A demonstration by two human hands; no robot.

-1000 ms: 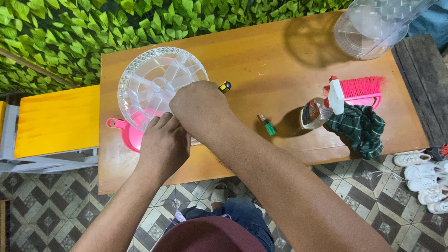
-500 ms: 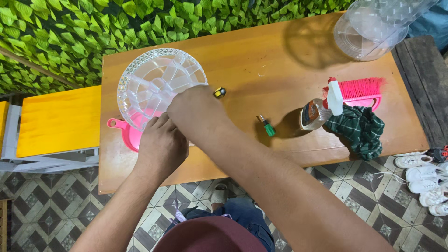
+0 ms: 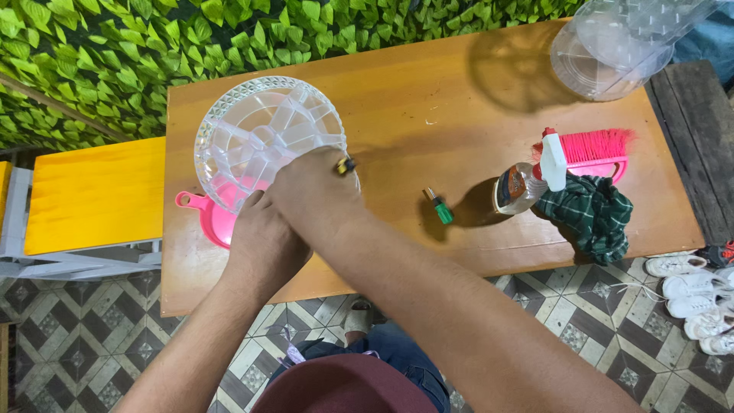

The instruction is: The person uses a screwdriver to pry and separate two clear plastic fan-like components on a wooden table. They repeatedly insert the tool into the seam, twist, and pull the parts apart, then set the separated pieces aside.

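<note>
Where both hands meet, fingers hide beneath the clear tray (image 3: 260, 134).

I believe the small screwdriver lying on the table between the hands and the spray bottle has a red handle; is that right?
Not quite: the head view shows the screwdriver has a green handle. It does lie on the table, between the hands and the spray bottle.

Over the last second my right hand (image 3: 317, 191) has slid up and left across the desk (image 3: 428, 92), now covering the near rim of the clear divided tray (image 3: 260, 138). The small yellow-and-black tool (image 3: 345, 164), seen just beyond my knuckles before, now peeks out at the hand's top edge.
</note>
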